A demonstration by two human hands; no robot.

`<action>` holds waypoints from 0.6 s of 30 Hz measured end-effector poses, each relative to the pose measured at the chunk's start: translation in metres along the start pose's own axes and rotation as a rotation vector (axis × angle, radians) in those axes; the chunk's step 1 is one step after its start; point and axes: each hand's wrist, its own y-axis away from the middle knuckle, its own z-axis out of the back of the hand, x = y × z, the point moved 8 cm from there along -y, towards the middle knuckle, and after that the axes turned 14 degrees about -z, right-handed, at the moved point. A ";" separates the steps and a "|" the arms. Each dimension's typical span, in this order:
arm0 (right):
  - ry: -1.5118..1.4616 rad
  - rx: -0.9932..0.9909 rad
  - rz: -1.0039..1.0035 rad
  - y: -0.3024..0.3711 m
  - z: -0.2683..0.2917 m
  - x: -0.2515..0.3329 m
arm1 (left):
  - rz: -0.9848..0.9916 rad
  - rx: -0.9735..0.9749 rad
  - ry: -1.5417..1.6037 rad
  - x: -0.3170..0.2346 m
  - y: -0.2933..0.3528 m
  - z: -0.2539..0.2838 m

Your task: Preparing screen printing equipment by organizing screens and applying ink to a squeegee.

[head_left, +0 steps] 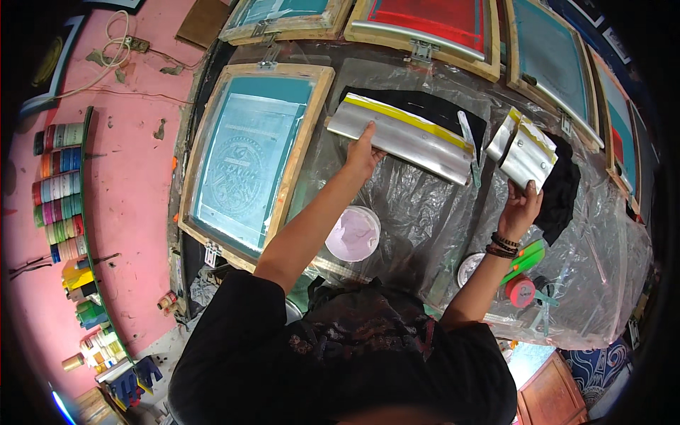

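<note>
My left hand (364, 154) is closed on the edge of a long squeegee (404, 138) with a silvery metal handle and a yellow blade. It is tilted above black cloth (446, 113). Over on the right, my right hand (523, 207) grips the lower edge of a short metal squeegee (528, 152), also with a yellow strip. Another short metal piece (501, 136) sits against its left side; whether it is separate I cannot tell. Between the squeegees lies a pale, thin spatula (470, 145). More bunched black cloth (563, 188) is beside my right hand.
Plastic sheeting (418, 219) covers the table. A tub of pale lilac paint (353, 233) stands near me, and a red-lidded jar (520, 292) and green spatula (525, 259) near my right forearm. Framed screens (258, 156) line the left and far sides. Paint containers (60, 188) line the pink floor.
</note>
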 end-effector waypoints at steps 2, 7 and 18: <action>-0.005 0.007 -0.015 -0.001 -0.007 -0.007 | -0.003 0.006 0.028 0.003 -0.009 -0.002; -0.027 0.086 -0.089 -0.003 -0.031 -0.027 | -0.003 0.000 0.037 0.005 -0.022 0.001; -0.122 0.157 -0.356 0.031 -0.108 -0.128 | 0.066 0.067 0.002 0.026 -0.039 0.016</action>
